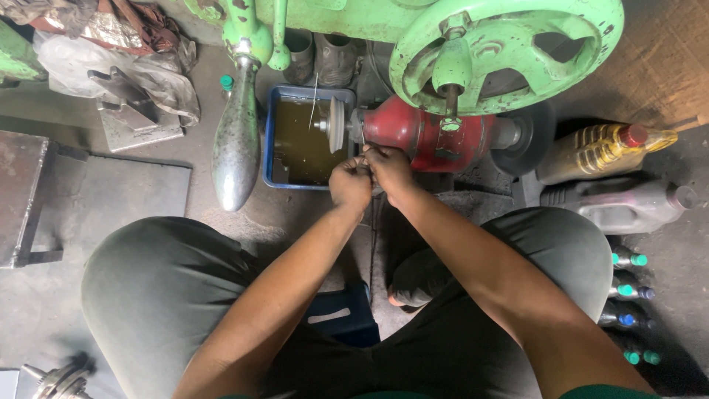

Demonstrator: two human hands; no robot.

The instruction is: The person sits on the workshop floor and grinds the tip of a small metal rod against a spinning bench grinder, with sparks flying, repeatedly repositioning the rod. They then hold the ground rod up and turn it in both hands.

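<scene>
My left hand (pixel 350 184) and my right hand (pixel 389 170) are pressed together in front of a small grinding wheel (pixel 337 124). Both pinch a thin, small metal piece (pixel 362 140) whose tip points up at the wheel's edge. The wheel sits on the left shaft of a red bench grinder motor (pixel 421 137). A dark wheel (pixel 526 137) is on the motor's right end. A blue tray (pixel 275 111) of brownish liquid lies just behind and left of the wheel. My knees frame the view at the bottom.
A green machine with a large handwheel (pixel 502 52) and a long metal lever handle (pixel 236 140) overhangs the grinder. Oil jugs (pixel 602 151) and small bottles (pixel 628 288) stand at right. Metal plates (pixel 136 111), rags and a dark block (pixel 22 192) lie at left.
</scene>
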